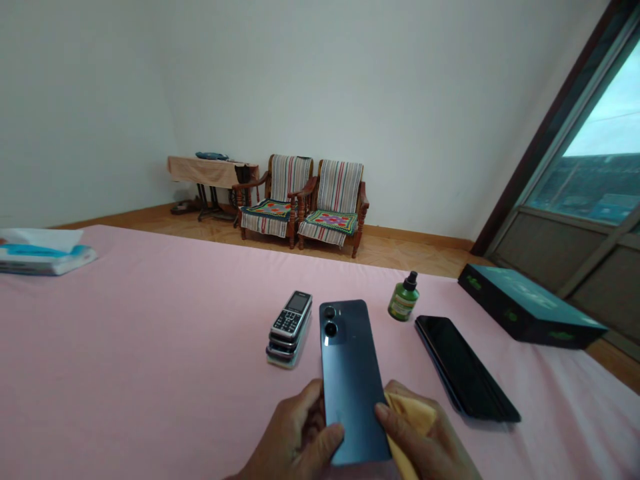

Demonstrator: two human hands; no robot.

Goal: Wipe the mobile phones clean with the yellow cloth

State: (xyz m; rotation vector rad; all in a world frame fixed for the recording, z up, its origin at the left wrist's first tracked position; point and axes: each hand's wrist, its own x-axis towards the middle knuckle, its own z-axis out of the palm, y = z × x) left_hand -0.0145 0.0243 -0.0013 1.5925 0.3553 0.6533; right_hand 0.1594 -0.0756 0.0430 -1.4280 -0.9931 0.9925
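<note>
My left hand [300, 433] gripped the lower left side of a slate-blue, flat rectangular smartphone [353, 387], its thumb on the back panel. My right hand [425, 440] gripped the lower right side, with a soft yellow cloth [414, 415] bunched between its fingers and beside the handset. Both hands were closed on the smartphone, which was held directly before me over a pale pink cloth covering [165, 380], back panel facing me and two round camera lenses at upper left.

To the right lay a pile of flat black smartphones [465, 367], glossy dark screen upward on the top one; I could not tell the count. Left of the held unit, near but apart, lay a stack of small keypad phones [293, 323], the uppermost silver and black.

Farther out, a small green bottle with a black nozzle [403, 301] stood upright. A black and teal rectangular box [530, 303] lay at the right edge, and a white and blue tissue pack [45, 257] at the far left.

Beyond the covering, two wooden armchairs with striped covers [340, 187] stood side by side before a plain white wall [425, 100]; a table draped in peach fabric [203, 171] stood to their left.
</note>
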